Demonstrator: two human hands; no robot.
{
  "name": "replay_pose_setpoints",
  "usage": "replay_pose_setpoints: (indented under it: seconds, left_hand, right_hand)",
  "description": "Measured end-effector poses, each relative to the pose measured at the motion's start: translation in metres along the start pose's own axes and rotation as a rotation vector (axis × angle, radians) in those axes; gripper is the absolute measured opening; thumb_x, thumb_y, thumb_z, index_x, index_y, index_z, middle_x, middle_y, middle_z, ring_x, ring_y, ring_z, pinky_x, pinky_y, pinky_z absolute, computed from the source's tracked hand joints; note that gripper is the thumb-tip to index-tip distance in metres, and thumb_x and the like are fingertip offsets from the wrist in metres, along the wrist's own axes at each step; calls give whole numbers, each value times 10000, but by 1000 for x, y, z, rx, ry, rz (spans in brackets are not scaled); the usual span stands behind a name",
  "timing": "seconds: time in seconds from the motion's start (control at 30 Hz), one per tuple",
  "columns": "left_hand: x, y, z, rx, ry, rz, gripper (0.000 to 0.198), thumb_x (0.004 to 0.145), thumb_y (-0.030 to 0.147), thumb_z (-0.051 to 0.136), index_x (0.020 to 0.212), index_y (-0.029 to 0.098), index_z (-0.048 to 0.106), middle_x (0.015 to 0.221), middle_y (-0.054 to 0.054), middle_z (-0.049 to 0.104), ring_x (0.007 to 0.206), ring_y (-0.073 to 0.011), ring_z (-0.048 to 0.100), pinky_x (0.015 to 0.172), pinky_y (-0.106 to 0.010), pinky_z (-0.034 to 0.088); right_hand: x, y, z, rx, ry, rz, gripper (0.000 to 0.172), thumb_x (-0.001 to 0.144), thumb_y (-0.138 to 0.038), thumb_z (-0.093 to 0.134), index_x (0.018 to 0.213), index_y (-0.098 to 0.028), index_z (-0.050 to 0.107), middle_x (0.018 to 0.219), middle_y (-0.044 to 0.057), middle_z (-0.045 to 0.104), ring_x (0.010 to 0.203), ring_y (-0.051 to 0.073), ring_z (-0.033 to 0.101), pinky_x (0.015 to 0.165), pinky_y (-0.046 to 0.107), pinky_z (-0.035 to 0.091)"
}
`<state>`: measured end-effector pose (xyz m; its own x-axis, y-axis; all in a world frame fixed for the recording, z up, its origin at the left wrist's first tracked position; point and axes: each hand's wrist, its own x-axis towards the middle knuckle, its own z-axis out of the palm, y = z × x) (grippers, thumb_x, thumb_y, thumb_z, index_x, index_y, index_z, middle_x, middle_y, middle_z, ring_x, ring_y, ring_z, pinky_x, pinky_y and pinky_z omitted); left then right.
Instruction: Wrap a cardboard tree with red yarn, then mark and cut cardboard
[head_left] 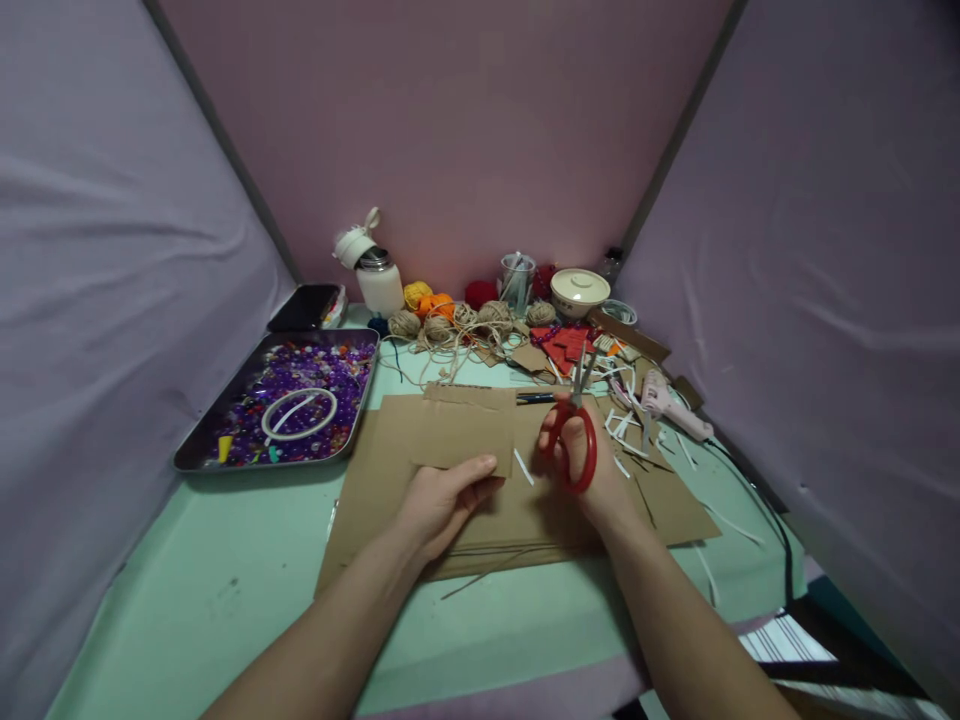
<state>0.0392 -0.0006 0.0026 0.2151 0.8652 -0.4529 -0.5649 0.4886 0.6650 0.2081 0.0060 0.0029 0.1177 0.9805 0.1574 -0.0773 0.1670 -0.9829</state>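
While your left hand [442, 505] pinches 1 small cardboard piece [461, 440] at its lower edge, thumb on top, your right hand [592, 470] grips 1 pair of red scissors [579, 440], fingers curled through the loops and blades pointing away from you. Both are over the large cardboard sheet [375, 510] lying on the green bench [225, 580]. Left of that sheet sits 1 metal tray [262, 463] of purple beads. Right of it lies 1 pink glue gun [671, 405], and beyond it lie 4 twine balls [437, 328].
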Motion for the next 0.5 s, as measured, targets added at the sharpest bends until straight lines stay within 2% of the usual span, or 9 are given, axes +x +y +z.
replay_pose_setpoints:
  seconds: [0.07, 0.13, 0.27, 0.37, 0.5]
  left_hand:
    - [0, -1, 0, 71, -7, -11, 190, 554, 117, 782, 719, 64, 702, 794, -88, 703, 729, -159, 638, 741, -279, 538]
    - [0, -2, -1, 148, -27, -27, 242, 557, 100, 763, 792, 85, 705, 868, -89, 709, 765, -179, 646, 745, -297, 536]
    - [3, -2, -2, 261, -67, -39, 307, 562, 88, 737, 865, 101, 685, 868, -92, 709, 744, -189, 644, 688, -296, 532]
    - [8, 3, -5, 186, -82, 95, 297, 613, 128, 729, 902, 133, 658, 925, -71, 698, 774, -162, 639, 665, -248, 519]
    - [12, 9, -6, 98, -133, 216, 348, 672, 170, 720, 1005, 176, 616, 1050, -59, 670, 873, -151, 635, 716, -228, 511]
  right_hand:
    - [3, -2, -4, -73, 48, -52, 391, 834, -474, 549, 1117, -239, 417, 882, 5, 520, 660, 111, 521, 548, 217, 446]
    - [6, -5, -8, -103, 37, -58, 395, 803, -405, 608, 1113, -235, 432, 844, -1, 532, 670, 126, 528, 585, 239, 453]
    - [6, -11, -11, -89, -150, 25, 379, 770, -314, 630, 1096, -223, 459, 770, -15, 543, 620, 132, 528, 570, 253, 441]
    - [4, -11, -8, -71, -175, 53, 354, 755, -274, 630, 1065, -233, 464, 720, -38, 524, 586, 120, 510, 549, 236, 421]
    - [-1, -3, 3, 39, -101, 48, 347, 755, -279, 615, 1057, -235, 452, 745, -30, 533, 606, 130, 531, 557, 244, 431]
